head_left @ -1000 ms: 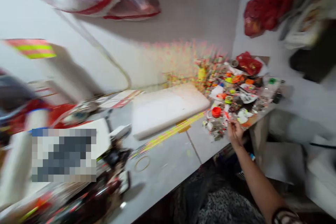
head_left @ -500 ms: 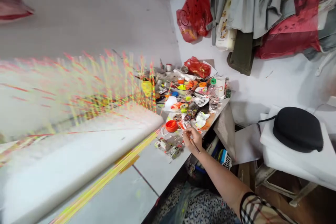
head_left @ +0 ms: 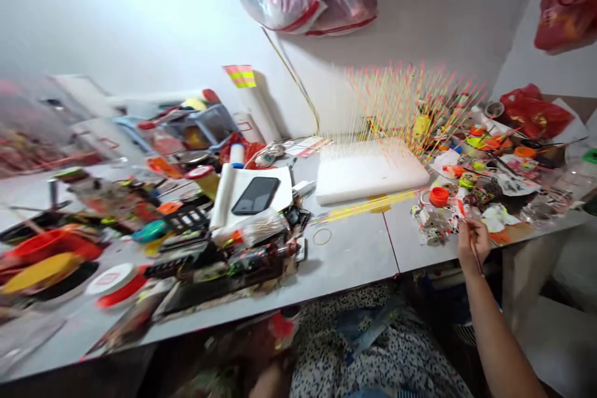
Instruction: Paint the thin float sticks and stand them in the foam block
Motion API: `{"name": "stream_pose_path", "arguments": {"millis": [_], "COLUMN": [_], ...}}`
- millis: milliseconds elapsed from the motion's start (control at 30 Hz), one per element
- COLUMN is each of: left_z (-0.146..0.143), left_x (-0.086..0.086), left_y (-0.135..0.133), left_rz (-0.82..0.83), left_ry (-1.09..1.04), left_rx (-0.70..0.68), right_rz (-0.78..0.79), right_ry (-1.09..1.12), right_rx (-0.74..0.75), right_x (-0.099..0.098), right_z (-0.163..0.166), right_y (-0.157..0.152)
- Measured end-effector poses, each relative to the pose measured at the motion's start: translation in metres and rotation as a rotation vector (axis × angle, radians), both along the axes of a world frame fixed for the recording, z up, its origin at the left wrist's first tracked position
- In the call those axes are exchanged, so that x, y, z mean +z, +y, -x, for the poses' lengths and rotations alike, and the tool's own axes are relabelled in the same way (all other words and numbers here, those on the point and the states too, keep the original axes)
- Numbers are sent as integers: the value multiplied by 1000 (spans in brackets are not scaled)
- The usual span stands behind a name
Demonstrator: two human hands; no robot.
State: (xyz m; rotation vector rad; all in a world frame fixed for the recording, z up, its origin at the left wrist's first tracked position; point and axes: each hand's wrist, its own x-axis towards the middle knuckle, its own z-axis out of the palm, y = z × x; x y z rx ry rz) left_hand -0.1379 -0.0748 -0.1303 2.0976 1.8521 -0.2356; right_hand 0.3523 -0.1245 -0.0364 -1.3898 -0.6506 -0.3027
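My right hand (head_left: 473, 242) is closed on a thin brown paintbrush (head_left: 476, 254), with its handle pointing down along the wrist. The hand is over the right part of the table, beside an orange-red cap (head_left: 438, 197), a crumpled white tissue (head_left: 499, 217) and a paint-stained patch (head_left: 431, 225). The brush tip is too small to make out. At the lower edge a dim, blurred form (head_left: 268, 382) below the table may be part of my left arm; its fingers cannot be made out. A white foam block (head_left: 368, 171) holds many thin yellow-and-red striped sticks (head_left: 396, 109) upright.
A bundle of yellow sticks (head_left: 364, 208) lies before the foam, near a rubber band (head_left: 322, 236). To the left are a phone (head_left: 256, 194) on white paper, a bag of cotton swabs (head_left: 263, 228), bottles and lids. A clear plastic bottle (head_left: 576, 177) stands far right.
The view has swung left, bringing the cluttered left side of the table into sight. My right hand stays near the orange-red cap, still holding the paintbrush.
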Motion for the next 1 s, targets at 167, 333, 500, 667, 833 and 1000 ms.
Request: {"name": "stream_pose_path", "arguments": {"millis": [167,333,500,667,833,1000], "left_z": [-81,-179,-241,-252,-247,-244], "left_x": [79,153,150,135,135,133], "left_y": [-10,52,157,186,185,195], "left_rz": [61,-338,-454,-421,-409,-404], "left_ry": [-542,-666,-412,-383,-425,-452], "left_rx": [-417,-608,-419,-355,-398,-462], "right_rz": [-4,-36,-41,-34,-31,47], "right_ry": [0,-1,-22,-23,-108,-198], "right_rx": [-18,8,57,101,91,4], "right_x": [-3,-6,-13,-16,-10,-3], "right_z": [-1,2,3,2,6,10], "right_y": [-1,-1,-4,-4,-3,0]}}
